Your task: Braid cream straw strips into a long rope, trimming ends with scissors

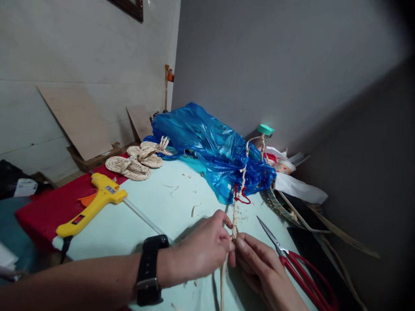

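Observation:
A thin braid of pale straw-like fibre [235, 213] runs up from my hands across the blue plastic bag, with a red tie [240, 198] knotted round it. My left hand [207, 244], a black watch on its wrist, pinches the lower end of the braid. Right beside it, my right hand [259, 263] grips the same end between thumb and fingers. Below the hands hangs a loose flat strand [223, 280]. Red-handled scissors [288, 255] lie partly opened to the right of my right hand.
A yellow glue gun [94, 201] lies at the left, its glue stick pointing towards my left wrist. Braided fibre soles [129, 167] sit behind it. A crumpled blue plastic bag [207, 134] spreads across the back. On the right stands a woven basket [275, 205] with papers. Fibre scraps dot the pale tabletop.

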Demonstrator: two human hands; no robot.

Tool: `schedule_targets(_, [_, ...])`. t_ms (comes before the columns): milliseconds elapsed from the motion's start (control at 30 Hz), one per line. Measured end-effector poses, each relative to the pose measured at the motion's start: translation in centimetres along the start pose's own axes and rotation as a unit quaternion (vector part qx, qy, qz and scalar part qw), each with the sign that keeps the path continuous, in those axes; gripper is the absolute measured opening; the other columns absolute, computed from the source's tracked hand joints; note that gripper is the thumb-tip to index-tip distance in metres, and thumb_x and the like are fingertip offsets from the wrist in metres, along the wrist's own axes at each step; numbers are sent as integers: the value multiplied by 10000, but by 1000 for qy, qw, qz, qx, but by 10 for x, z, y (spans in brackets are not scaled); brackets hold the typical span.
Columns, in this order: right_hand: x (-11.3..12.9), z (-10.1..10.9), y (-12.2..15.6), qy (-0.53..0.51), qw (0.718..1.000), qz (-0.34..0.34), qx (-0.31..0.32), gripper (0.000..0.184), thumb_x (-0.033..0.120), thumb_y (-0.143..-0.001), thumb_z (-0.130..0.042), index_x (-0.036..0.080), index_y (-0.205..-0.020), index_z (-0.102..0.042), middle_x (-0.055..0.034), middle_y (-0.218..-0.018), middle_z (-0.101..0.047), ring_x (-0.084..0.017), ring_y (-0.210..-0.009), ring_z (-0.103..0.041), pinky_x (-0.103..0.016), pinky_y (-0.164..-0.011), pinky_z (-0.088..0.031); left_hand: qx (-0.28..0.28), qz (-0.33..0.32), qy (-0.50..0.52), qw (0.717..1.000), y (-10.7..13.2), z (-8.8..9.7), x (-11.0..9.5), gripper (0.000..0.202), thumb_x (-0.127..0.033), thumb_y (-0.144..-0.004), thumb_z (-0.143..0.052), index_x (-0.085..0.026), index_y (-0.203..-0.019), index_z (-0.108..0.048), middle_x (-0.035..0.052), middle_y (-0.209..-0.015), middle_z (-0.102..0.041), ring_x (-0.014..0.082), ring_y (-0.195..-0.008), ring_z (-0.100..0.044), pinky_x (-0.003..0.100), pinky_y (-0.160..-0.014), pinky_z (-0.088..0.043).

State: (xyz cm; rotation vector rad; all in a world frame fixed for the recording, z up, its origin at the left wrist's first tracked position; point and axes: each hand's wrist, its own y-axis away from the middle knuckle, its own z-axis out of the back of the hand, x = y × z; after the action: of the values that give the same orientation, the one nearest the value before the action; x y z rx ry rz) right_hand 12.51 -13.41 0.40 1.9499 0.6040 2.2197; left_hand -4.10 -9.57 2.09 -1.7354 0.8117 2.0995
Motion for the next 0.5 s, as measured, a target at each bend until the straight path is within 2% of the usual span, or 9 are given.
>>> schedule_targets(100, [-1,2,-2,51,998,40,-24,410,543,-830,-622,164,-687,-555,36,-600,-397,-85,-534,-282,-188,-444,-232,-22,-43,-129,991,6,0,-6,311,-63,-805,-433,-177,-1095,-438,19,-759,-658,175,-703,-580,307,-687,-467])
schedule_targets(200, [-2,4,-3,126,986,99,-55,348,498,-812,-650,156,-754,-670,-15,-685,-565,-128,-625,-442,-188,-524,-372,-40,-95,-297,949,14,0,-7,349,-73,-841,-405,-115,-1184,-456,142,-964,-677,265,-921,-610,406,-826,-481])
schedule_targets(267, [-4,6,-3,159,977,121,-75,320,470,-804,-662,157,-834,-727,-27,-715,-620,-156,-673,-506,-200,-594,-431,-42,-108,-354,928,18,-1,-6,415,-85,-854,-393,-91,-1269,-423,175,-1026,-665,302,-981,-610,443,-845,-490])
schedule_targets(367, [-6,9,-2,191,969,132,-88,330,439,-791,-676,155,-933,-763,-20,-662,-627,-166,-629,-539,-201,-569,-450,-40,-138,-394,908,21,0,-3,433,-110,-846,-415,-82,-1278,-430,177,-1012,-670,317,-937,-634,451,-798,-523])
schedule_targets(500, [-7,10,1,200,962,141,-119,367,443,-778,-676,137,-947,-792,-42,-639,-671,-205,-635,-619,-213,-568,-506,-60,-166,-435,883,20,0,0,324,-98,-812,-440,-141,-1112,-554,133,-891,-691,299,-816,-665,419,-710,-544])
